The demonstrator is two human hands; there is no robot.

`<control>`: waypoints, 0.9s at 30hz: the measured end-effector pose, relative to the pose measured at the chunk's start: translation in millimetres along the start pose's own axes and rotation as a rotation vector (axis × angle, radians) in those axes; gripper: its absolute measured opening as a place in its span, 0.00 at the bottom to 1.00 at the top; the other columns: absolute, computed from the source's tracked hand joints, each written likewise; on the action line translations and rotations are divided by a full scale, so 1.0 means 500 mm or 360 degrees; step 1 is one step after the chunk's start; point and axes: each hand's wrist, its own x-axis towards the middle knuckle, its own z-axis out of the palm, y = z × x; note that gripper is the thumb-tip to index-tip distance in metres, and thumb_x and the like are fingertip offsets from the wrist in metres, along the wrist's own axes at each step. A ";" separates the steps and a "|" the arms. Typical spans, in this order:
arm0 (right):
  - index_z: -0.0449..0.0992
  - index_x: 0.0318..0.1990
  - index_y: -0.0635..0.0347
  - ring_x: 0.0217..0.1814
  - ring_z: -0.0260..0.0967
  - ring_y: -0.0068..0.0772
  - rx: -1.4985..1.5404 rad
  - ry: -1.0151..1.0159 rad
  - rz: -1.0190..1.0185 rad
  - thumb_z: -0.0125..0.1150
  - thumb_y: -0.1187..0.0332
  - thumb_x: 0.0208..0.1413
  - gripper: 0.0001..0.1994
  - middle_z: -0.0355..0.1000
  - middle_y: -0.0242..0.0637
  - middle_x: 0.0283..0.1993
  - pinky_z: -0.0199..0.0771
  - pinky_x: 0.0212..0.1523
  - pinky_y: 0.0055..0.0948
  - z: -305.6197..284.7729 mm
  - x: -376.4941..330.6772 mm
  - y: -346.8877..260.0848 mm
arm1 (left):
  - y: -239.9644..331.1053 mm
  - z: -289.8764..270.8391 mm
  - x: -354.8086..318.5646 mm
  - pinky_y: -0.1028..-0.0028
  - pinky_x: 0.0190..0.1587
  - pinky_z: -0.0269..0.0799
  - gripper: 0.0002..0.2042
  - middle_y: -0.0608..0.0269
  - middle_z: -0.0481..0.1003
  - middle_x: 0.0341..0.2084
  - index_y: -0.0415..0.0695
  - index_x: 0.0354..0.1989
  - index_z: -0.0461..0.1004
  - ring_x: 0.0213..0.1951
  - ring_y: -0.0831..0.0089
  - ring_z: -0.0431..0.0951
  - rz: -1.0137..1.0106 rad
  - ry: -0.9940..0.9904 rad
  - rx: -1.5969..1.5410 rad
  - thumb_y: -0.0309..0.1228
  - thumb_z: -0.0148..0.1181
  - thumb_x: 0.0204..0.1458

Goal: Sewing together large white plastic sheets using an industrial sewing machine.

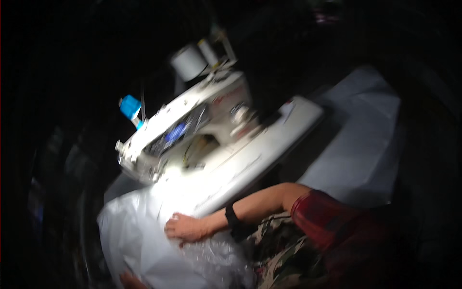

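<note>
A white sewing machine (192, 115) stands tilted across the middle of the view, its needle end lit brightly. In front of it a large white sheet (139, 236), plastic-like and creased, hangs over the near left side of the machine bed (240, 168). My right hand (187, 228) lies on this sheet beside the lit bed, its fingers curled together on the material. Only a small part of my left hand (131, 280) shows at the lower edge, against the sheet; its fingers are hidden or smeared. A crumpled clear plastic piece (214, 255) lies below my right hand.
Behind the machine stand a white thread cone (189, 62) and a slim white spool (208, 53). A blue-topped lamp-like piece (130, 107) rises near the needle end. Another pale sheet (356, 144) spreads at the right. Camouflage-patterned cloth (288, 250) covers my lap; surroundings are dark.
</note>
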 end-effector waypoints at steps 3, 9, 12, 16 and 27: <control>0.77 0.44 0.52 0.58 0.62 0.41 -0.0026 -0.0315 0.0388 0.66 0.60 0.42 0.19 0.71 0.40 0.48 0.58 0.53 0.43 0.064 0.071 -0.035 | 0.149 -0.106 -0.013 0.61 0.39 0.74 0.08 0.48 0.77 0.30 0.36 0.42 0.74 0.34 0.48 0.78 -0.0030 0.0527 -0.0808 0.23 0.54 0.55; 0.76 0.47 0.56 0.56 0.64 0.49 0.0639 -0.0347 -0.0125 0.62 0.64 0.45 0.19 0.72 0.45 0.50 0.63 0.53 0.45 0.092 0.125 -0.054 | 0.482 -0.211 -0.129 0.59 0.32 0.68 0.04 0.55 0.66 0.29 0.40 0.32 0.66 0.31 0.57 0.72 0.0756 -0.0542 -0.1695 0.25 0.54 0.52; 0.76 0.49 0.58 0.55 0.66 0.53 0.0924 -0.0237 -0.0297 0.60 0.66 0.47 0.19 0.72 0.48 0.52 0.65 0.53 0.46 0.050 0.088 -0.017 | 0.468 -0.180 -0.163 0.61 0.38 0.71 0.13 0.52 0.69 0.37 0.39 0.41 0.70 0.39 0.54 0.74 0.0532 -0.0623 -0.1388 0.27 0.62 0.47; 0.72 0.54 0.59 0.59 0.64 0.53 0.0805 -0.0097 -0.0140 0.62 0.69 0.50 0.21 0.67 0.48 0.58 0.65 0.58 0.45 0.000 -0.021 -0.006 | 0.358 -0.137 -0.239 0.62 0.46 0.73 0.27 0.50 0.69 0.50 0.41 0.57 0.68 0.47 0.55 0.74 0.0179 -0.0683 -0.0939 0.26 0.63 0.45; 0.72 0.55 0.58 0.57 0.67 0.44 0.1621 -0.0970 -0.0330 0.62 0.63 0.56 0.20 0.72 0.43 0.52 0.66 0.57 0.44 -0.015 -0.115 -0.249 | -0.127 0.030 -0.288 0.52 0.67 0.51 0.23 0.64 0.66 0.60 0.47 0.59 0.69 0.68 0.64 0.57 -0.0001 -0.0352 0.0536 0.21 0.50 0.52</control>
